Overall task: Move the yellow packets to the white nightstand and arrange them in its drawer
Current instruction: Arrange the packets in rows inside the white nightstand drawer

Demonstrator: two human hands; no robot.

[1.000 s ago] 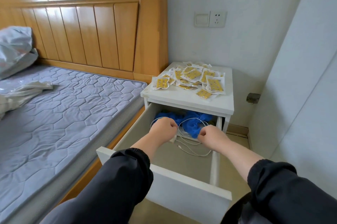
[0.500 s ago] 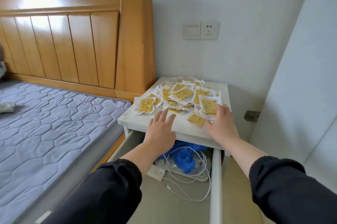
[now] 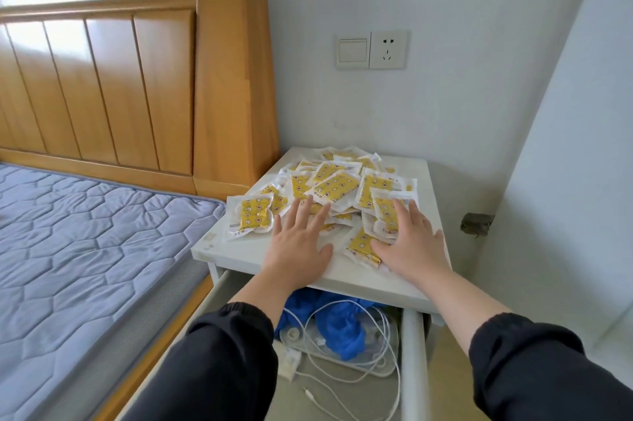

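Many yellow packets (image 3: 337,186) on white nightstand (image 3: 239,251); left hand (image 3: 298,244), right hand (image 3: 412,244) flat, fingers (image 3: 300,215) straight.

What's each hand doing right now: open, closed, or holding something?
Left hand: open, fingers straight and spread over the yellow packets.
Right hand: open, fingers flat on the packets, gripping nothing.

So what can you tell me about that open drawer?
The drawer is white and board-like, and it is pulled well out from under the nightstand top. Its pale floor shows near the front. At the back lie crumpled blue cloth, tangled white cables and a small white plug. No yellow packets are in it.
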